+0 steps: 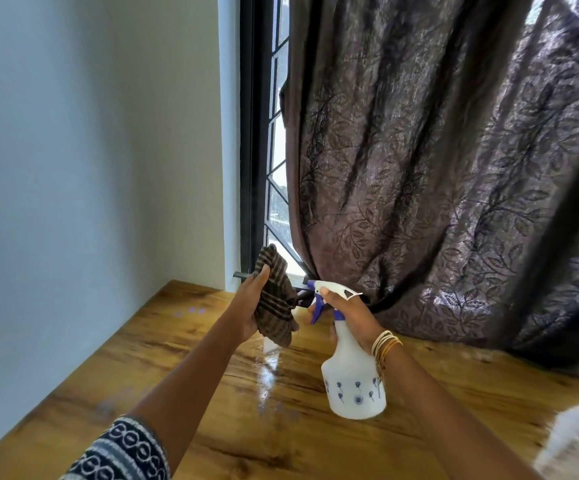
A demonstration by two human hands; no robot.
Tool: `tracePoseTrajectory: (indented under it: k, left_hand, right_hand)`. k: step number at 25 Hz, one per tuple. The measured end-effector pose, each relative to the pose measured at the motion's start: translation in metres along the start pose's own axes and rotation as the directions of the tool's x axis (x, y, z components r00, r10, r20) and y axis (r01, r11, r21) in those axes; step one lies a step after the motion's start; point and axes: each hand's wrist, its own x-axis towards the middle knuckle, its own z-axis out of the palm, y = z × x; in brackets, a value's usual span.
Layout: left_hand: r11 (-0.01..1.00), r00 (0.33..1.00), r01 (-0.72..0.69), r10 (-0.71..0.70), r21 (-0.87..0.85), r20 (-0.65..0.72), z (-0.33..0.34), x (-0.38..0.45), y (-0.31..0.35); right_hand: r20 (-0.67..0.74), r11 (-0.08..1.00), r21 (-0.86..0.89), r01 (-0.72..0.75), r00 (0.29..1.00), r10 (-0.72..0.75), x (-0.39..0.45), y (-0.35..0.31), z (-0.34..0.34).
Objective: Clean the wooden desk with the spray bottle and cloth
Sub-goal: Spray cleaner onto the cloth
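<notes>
The wooden worktop [184, 368] runs from the lower frame up to a corner formed by a pale wall [73, 168] and a dark-framed window [264, 150]. The spray bottle [352, 379], white and translucent with small blue flower prints and a blue trigger, serves as reference point; it is held clear of the worktop, upright with a slight tilt, nozzle pointing left. The right hand [348, 315] grips the bottle at the neck, fingers curled round it below the white spray head, one finger at the trigger. Several thin gold bangles [385, 346] sit on that wrist, just right of the bottle's shoulder. Left of the bottle and slightly higher, the left hand [251, 306] holds a brown striped cloth [276, 301], fingers and thumb closed on the bunched fabric, which hangs above the worktop without touching it. The nozzle points toward the cloth, near it but apart. Directly left of the bottle's base, a bright, wet-looking streak [267, 372] shows on the wood. Behind the bottle hangs a brown leaf-patterned curtain [437, 185], its lower folds reaching the worktop. A patterned sleeve [125, 452] covers the left upper arm, low and left of the bottle.
</notes>
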Motion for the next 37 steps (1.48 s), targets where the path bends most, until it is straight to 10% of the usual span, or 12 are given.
tracePoseTrajectory:
  k: [17, 37]
  left_hand:
    - [0.999, 0.998, 0.031, -0.030, -0.011, 0.064, 0.004, 0.019, 0.014]
    - [0.999, 0.999, 0.029, -0.031, 0.037, 0.044, 0.004, 0.031, 0.010]
  right_hand:
    - [-0.063, 0.993, 0.020, -0.116, 0.991, 0.117, 0.022, 0.006, -0.015]
    - [-0.126, 0.981, -0.185, 0.058, 0.989, -0.082, 0.043, 0.022, -0.011]
